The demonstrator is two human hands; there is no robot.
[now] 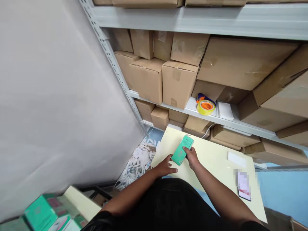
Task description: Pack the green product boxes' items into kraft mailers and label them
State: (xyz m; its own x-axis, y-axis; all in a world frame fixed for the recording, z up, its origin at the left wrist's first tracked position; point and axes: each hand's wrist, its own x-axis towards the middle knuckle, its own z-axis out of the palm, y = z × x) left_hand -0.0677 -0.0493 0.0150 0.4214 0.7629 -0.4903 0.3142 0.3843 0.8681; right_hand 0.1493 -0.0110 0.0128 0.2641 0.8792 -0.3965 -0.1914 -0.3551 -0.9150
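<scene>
A slim green box (181, 153) with small print on its face is tilted above the pale yellow table (209, 160). My right hand (192, 157) grips its right side, thumb lying on the printed face and the other fingers hidden behind. At the box's lower left corner is my left hand (167, 167), thumb and fingers spread apart. Its fingertips are close to the box edge; whether they touch it I cannot tell.
A phone (244, 193) and a white pad (236, 159) lie on the table's right part. Shelves ahead hold cardboard boxes (179, 84) and a tape dispenser (205, 105). Paper scraps (138, 160) cover the floor at left. More green boxes (40, 213) stand lower left.
</scene>
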